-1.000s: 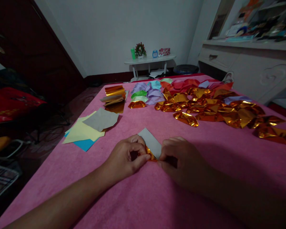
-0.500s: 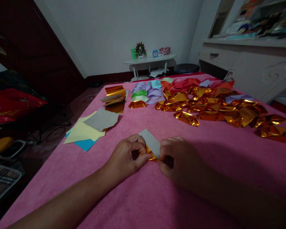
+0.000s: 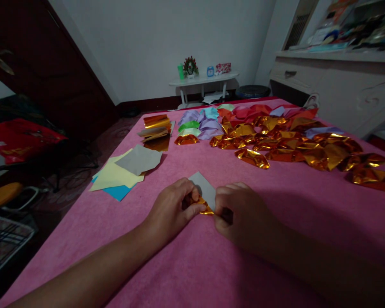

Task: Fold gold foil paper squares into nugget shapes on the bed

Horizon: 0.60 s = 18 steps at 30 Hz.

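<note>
Between my hands lies a sheet of foil paper (image 3: 204,187), grey on its upper face, with its near edge turned over to show shiny gold. My left hand (image 3: 176,203) pinches the folded gold edge from the left, thumb on top. At the right corner of the sheet, my right hand (image 3: 240,211) is closed with fingers curled, gripping the edge; its fingertips are partly hidden. Beyond the hands, one folded gold foil piece (image 3: 252,158) lies apart from the others.
Yellow paper sheets (image 3: 111,177), a blue sheet (image 3: 119,192) and a grey sheet (image 3: 139,159) lie at left. Behind them is a stack of gold foil paper (image 3: 157,145). Folded gold pieces (image 3: 284,155) and coloured paper pieces (image 3: 210,128) spread across the far right of the pink cloth (image 3: 167,269).
My left fingers have shifted slightly along the folded edge, and the index finger has curled in more. The right hand keeps its grip. The view has moved slightly.
</note>
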Tool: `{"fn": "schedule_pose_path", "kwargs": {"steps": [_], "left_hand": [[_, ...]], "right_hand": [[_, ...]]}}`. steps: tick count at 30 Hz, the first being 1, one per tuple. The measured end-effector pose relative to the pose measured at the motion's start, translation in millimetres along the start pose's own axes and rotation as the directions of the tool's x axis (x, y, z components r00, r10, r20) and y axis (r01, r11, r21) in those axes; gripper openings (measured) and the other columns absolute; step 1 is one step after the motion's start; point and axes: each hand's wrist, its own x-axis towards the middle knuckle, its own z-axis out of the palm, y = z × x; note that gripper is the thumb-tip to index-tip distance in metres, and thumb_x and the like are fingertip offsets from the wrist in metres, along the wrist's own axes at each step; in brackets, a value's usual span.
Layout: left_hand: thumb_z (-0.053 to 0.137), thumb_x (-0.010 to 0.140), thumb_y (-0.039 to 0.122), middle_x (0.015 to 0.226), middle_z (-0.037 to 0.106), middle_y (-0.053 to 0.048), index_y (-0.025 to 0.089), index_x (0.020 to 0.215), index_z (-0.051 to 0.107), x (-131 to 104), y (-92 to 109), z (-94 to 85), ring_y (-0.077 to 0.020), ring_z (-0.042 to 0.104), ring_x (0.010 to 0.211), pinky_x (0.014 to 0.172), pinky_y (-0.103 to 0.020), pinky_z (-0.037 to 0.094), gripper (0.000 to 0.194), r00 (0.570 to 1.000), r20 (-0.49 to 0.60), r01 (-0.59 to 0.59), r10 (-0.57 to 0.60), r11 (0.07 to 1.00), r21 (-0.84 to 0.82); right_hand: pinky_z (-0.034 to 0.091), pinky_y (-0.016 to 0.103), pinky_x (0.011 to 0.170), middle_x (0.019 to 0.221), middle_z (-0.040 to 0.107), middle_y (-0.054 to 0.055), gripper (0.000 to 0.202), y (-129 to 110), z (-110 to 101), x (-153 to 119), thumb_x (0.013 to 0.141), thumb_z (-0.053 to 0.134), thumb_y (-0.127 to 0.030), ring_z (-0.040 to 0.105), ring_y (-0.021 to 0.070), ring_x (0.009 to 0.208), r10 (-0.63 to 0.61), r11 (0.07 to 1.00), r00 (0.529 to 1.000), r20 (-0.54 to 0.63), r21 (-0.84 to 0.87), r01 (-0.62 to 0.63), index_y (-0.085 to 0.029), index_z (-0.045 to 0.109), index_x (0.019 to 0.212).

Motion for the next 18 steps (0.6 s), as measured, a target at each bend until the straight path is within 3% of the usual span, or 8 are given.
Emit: {"fn": "schedule_pose_path", "kwargs": {"steps": [5,9,12,18], "left_hand": [[0.062,0.081,0.022,0.075,0.058,0.0,0.017,0.073,0.06,-1.7,1.8,0.7,-0.0116,0.051,0.068,0.061,-0.024,0.037,0.01,0.998,0.017,-0.068,0.067,0.997,0.027],[0.061,0.083,0.021,0.075,0.059,-0.001,0.018,0.076,0.065,-0.6,1.1,0.2,-0.012,0.053,0.072,0.064,-0.023,0.038,0.008,0.994,0.045,-0.097,0.098,0.995,-0.012],[0.063,0.081,0.022,0.074,0.059,0.0,0.018,0.075,0.064,0.1,0.7,-0.5,-0.0117,0.053,0.071,0.062,-0.023,0.037,0.007,0.996,0.057,-0.065,0.067,0.998,-0.026],[0.063,0.077,0.021,0.072,0.057,0.001,0.017,0.072,0.058,0.1,1.2,-1.5,-0.0106,0.049,0.065,0.057,-0.023,0.034,0.008,0.998,0.057,-0.005,0.004,1.0,0.019]], "right_hand": [[0.026,0.028,0.064,0.064,0.053,-0.003,0.015,-4.2,-3.6,-1.9,0.059,0.056,-0.006,0.043,0.0125,0.063,0.021,1.0,1.0,0.002,-0.015,-0.021,-0.019,0.052,0.067],[0.026,0.029,0.065,0.068,0.054,-0.002,0.01,-7.3,-5.9,-6.0,0.07,0.054,-0.009,0.043,0.0134,0.064,-0.006,0.999,0.999,0.048,-0.052,0.009,-0.019,0.054,0.071],[0.026,0.029,0.065,0.069,0.054,-0.001,0.011,-7.5,-6.9,-8.3,0.075,0.052,-0.011,0.043,0.0137,0.065,-0.03,0.997,0.993,0.112,-0.07,0.038,-0.018,0.052,0.067],[0.026,0.029,0.065,0.069,0.052,-0.001,0.011,-8.1,-8.2,-8.6,0.073,0.052,-0.009,0.042,0.0135,0.065,-0.022,0.995,0.992,0.125,-0.092,0.033,-0.018,0.049,0.067]]}}
